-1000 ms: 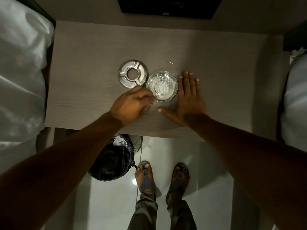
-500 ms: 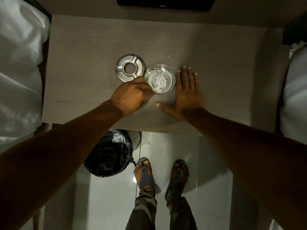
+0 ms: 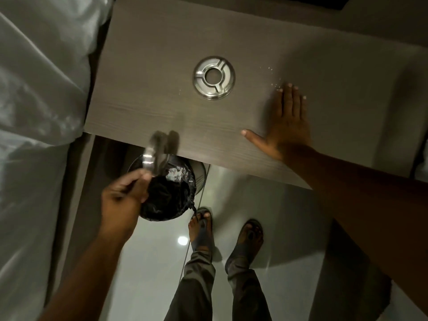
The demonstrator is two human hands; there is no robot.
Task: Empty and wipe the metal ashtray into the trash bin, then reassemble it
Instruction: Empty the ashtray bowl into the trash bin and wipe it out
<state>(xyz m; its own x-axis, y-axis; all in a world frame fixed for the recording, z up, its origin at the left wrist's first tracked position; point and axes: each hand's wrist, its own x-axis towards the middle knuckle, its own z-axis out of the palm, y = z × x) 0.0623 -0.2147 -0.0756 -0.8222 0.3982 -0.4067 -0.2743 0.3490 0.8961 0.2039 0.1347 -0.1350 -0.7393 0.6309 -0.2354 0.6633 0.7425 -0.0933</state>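
The left hand (image 3: 122, 195) grips the blurred metal bowl (image 3: 150, 156), tilted over the black-lined trash bin (image 3: 166, 195). The right hand (image 3: 287, 126) lies flat and open on the table (image 3: 150, 89); the lid (image 3: 214, 77) rests nearby.

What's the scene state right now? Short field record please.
left hand: holds the ashtray bowl, tilted over the trash bin; motion-blurred
right hand: flat on the table, empty
ashtray lid: on the table, apart from the bowl
trash bin: on the floor, black liner
specks: scattered on the table beyond the right hand
stage: emptying
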